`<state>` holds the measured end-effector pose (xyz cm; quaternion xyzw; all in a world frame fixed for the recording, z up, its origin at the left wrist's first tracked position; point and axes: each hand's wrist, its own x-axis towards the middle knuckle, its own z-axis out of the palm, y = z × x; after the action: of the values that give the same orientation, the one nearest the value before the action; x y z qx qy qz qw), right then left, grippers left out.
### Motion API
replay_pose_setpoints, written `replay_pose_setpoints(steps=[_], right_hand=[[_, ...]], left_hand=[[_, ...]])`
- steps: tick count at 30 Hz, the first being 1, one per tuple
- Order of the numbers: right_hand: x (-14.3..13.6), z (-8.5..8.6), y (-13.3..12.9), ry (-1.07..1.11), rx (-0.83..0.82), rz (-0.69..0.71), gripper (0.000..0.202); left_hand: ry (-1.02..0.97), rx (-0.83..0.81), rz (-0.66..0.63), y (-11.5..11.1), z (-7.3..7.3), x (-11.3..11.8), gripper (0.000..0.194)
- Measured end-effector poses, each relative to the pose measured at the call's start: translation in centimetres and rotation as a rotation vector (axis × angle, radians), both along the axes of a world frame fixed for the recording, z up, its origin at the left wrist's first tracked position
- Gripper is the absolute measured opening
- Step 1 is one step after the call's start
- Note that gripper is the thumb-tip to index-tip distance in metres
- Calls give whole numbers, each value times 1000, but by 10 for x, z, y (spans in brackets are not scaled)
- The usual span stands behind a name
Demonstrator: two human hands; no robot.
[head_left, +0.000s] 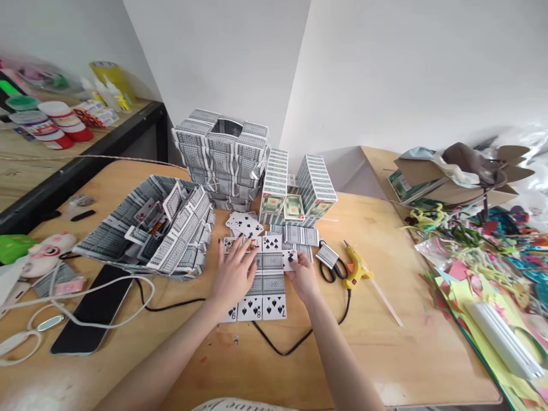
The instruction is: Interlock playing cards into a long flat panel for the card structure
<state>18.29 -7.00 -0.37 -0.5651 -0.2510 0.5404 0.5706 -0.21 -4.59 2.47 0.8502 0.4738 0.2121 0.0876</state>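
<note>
My left hand (pixel 234 275) lies with fingers spread over a flat panel of joined playing cards (pixel 273 283). Spade faces show along the panel's near and far rows, and grey patterned backs fill the middle. At the panel's right edge, my right hand (pixel 305 276) pinches a single playing card (pixel 289 260), face up. Loose face-up cards (pixel 246 224) lie in a small pile just beyond the panel. More grey-backed cards (pixel 302 235) rest behind it to the right. Scissors (pixel 329 262) and a yellow hot glue gun (pixel 357 268) lie to the right of my right hand.
A box made of cards (pixel 128 228) holds more cards at left, with a larger card-built structure (pixel 226 160) behind. Stacked card packs (pixel 274 188) stand at the back. A phone (pixel 94 308) and white cable lie left; craft scraps (pixel 483 245) crowd the right. A black cord crosses the table.
</note>
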Motion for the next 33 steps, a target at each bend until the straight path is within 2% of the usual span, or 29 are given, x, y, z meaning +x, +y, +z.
replay_pose_setpoints(steps=[4,6,9,11,13,15,20,23,29,33], right_hand=[[6,4,5,-437,-46,3,24],[11,10,12,-681,-40,-75,24],[7,23,26,-996,54,-173,20],[-5,31,37,-1129,140,-80,16],[-22,36,48,-1148,180,106,19],[-40,38,61,-1213,119,236,21],[-66,36,89,-1348,-160,371,25],[-67,32,98,-1301,-184,354,27],[-55,22,97,-1030,-57,157,26],[-46,29,90,-993,20,59,20]], left_hand=[[59,-65,-95,-2,-17,3,45],[84,-78,-111,-2,-22,2,48],[112,-71,-111,0,-24,1,50],[120,-62,-103,0,-24,0,50],[125,-55,-98,1,-24,0,49],[132,-53,-98,1,-24,-1,49],[148,-65,-100,0,-23,-2,45],[135,-60,-104,0,-21,-3,45],[125,-50,-101,1,-21,-3,48],[118,-48,-105,2,-24,-3,49]])
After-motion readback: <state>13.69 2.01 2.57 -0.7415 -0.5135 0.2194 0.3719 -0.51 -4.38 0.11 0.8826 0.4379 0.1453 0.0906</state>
